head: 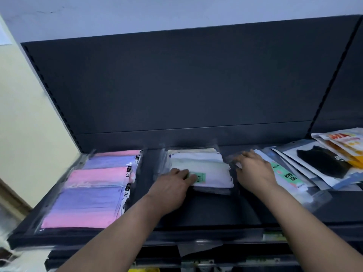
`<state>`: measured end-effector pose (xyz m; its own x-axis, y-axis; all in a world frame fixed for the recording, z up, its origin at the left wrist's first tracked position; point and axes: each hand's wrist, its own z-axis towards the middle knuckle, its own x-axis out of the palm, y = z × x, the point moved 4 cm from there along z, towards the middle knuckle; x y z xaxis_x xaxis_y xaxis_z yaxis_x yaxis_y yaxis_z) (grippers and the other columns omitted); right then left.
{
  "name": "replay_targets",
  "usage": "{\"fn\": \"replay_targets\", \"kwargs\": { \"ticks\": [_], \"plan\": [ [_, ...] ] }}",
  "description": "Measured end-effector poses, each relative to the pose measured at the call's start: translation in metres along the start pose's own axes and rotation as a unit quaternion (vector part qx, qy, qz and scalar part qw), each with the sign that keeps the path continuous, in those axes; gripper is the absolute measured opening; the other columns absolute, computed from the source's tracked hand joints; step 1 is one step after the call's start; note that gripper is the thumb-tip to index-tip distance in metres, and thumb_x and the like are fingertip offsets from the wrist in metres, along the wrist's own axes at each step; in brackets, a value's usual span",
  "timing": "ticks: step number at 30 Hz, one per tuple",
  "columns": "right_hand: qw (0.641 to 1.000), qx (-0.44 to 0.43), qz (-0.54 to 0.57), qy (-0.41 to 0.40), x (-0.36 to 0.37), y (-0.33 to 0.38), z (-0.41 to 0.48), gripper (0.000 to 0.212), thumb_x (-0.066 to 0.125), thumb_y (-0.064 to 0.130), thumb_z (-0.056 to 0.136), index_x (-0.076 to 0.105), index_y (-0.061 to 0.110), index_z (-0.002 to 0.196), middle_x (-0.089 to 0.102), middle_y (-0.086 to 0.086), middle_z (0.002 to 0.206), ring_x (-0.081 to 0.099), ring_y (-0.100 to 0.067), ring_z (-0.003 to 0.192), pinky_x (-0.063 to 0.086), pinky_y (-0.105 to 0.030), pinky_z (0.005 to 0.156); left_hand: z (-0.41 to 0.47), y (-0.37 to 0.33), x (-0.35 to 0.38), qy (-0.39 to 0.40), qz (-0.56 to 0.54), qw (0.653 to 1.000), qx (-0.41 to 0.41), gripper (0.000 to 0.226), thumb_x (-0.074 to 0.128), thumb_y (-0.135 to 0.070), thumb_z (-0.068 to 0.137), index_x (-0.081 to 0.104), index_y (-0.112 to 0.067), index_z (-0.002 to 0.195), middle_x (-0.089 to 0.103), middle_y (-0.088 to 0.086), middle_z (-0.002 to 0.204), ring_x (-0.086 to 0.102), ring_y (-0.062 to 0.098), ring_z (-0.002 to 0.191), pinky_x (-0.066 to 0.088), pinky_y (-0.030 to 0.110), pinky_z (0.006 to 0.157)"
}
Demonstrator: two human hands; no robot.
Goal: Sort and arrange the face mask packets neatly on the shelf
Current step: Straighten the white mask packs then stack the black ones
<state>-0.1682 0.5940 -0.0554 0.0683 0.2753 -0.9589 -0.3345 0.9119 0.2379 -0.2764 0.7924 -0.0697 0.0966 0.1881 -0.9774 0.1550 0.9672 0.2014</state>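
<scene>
Two hands are working the shelf [216, 211]: left hand [172, 183] pressing flat fingers onto the pale stack [204, 163]; right hand [255, 169], fingers spread, touching the skewed pile [318, 161] lying just rightward.

We see a dark shelf [216, 211] with a dark wall behind it. At the left end lie the pink and purple packets [88, 205]. They lie flat, one after another from the back to the front edge, each partly on the next. In the middle, closer to the back, sits a pile of white and pale green packets [206, 167] with a small green label on top. Toward the right end lie the clear packets [288, 178], spread out and overlapping, one with a long green label. Beside them lies a white packet with a black mask [322, 163], and the orange and yellow packets [345, 142] rest in the back right corner.
</scene>
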Motion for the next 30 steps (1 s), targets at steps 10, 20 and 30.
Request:
{"fn": "replay_targets", "kwargs": {
  "ticks": [10, 20, 30],
  "plan": [
    [0.98, 0.114, -0.122, 0.106, 0.008, -0.033, -0.023, 0.067, 0.058, 0.06, 0.082, 0.041, 0.021, 0.133, 0.033, -0.014, 0.146, 0.026, -0.036, 0.136, 0.034, -0.046, 0.103, 0.013, -0.007, 0.009, 0.095, -0.108, 0.989, -0.044, 0.051, 0.043, -0.027, 0.085, 0.035, -0.026, 0.135, 0.042, 0.007, 0.129, 0.04, 0.029, 0.12, 0.047, 0.048, 0.091],
    [0.993, 0.042, -0.087, 0.073, 0.002, -0.041, -0.042, 0.034, 0.048, 0.008, 0.088, 0.047, 0.019, 0.12, 0.055, -0.004, 0.117, 0.053, -0.025, 0.112, 0.047, -0.036, 0.087, 0.029, -0.011, 0.0, 0.138, -0.084, 0.982, -0.096, 0.04, 0.038, -0.025, 0.091, 0.042, -0.023, 0.131, 0.045, 0.01, 0.126, 0.042, 0.032, 0.115, 0.045, 0.05, 0.093],
    [0.998, 0.066, -0.004, -0.025, -0.023, -0.082, -0.056, 0.064, 0.042, -0.014, 0.076, 0.043, 0.014, 0.134, 0.055, -0.012, 0.13, 0.056, -0.029, 0.115, 0.046, -0.037, 0.094, 0.08, -0.08, -0.029, 0.006, -0.181, 0.982, -0.055, 0.043, 0.042, -0.025, 0.097, 0.04, -0.013, 0.138, 0.045, 0.006, 0.14, 0.042, 0.025, 0.129, 0.04, 0.037, 0.101]
  ]
}}
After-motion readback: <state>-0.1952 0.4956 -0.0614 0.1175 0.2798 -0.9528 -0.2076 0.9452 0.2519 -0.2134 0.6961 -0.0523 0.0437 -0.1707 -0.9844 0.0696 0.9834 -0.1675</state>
